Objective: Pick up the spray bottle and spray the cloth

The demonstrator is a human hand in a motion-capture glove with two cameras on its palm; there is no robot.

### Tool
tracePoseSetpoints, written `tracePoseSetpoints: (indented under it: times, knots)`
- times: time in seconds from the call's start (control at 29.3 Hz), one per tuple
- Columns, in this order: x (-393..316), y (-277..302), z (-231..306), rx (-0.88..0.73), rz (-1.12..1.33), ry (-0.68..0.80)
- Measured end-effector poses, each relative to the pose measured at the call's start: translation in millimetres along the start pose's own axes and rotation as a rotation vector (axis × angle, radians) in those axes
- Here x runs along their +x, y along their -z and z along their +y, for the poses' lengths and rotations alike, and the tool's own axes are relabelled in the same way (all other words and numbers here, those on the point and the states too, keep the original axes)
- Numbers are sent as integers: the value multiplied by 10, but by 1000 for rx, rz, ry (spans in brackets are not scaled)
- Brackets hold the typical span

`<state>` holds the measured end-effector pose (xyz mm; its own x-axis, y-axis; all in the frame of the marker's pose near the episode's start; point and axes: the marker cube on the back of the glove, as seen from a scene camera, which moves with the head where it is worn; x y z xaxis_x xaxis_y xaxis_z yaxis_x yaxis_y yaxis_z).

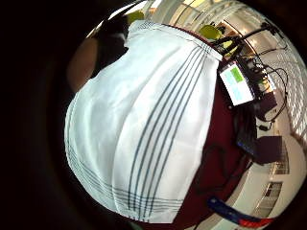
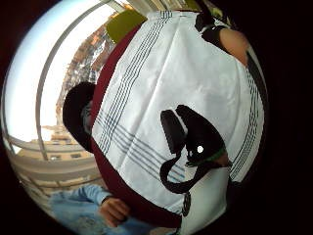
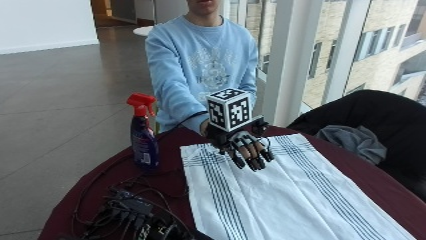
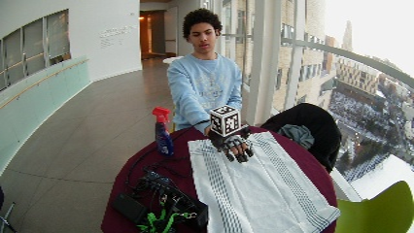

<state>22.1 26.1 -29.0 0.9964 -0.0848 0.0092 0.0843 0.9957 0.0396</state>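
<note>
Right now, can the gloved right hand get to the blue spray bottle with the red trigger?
Probably yes: the hand hovers open over the striped white cloth, and nothing stands between it and the bottle.

An upper floor of a large modern office or institutional building, in a glass-walled corridor that curves away toward 11 o'clock. Floor-to-ceiling windows (image 4: 304,53) with white frames (image 3: 287,55) run along the 3 o'clock side, looking down on city buildings (image 4: 362,82). The floor (image 4: 77,145) is dark and polished, the inner wall (image 4: 39,92) pale green with a handrail. A round table (image 4: 139,170) under a dark red cover carries a tangle of cables and electronics (image 4: 162,204) at 7 o'clock, suggesting a recording or test set-up. A lime-green chair (image 4: 382,213) stands at 4 o'clock.
</note>
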Motion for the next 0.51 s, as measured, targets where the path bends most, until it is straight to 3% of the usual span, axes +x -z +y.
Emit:
tracePoseSetpoints:
  times: [0.51]
  knots:
    - [51, 423, 1375, 37, -61, 30]
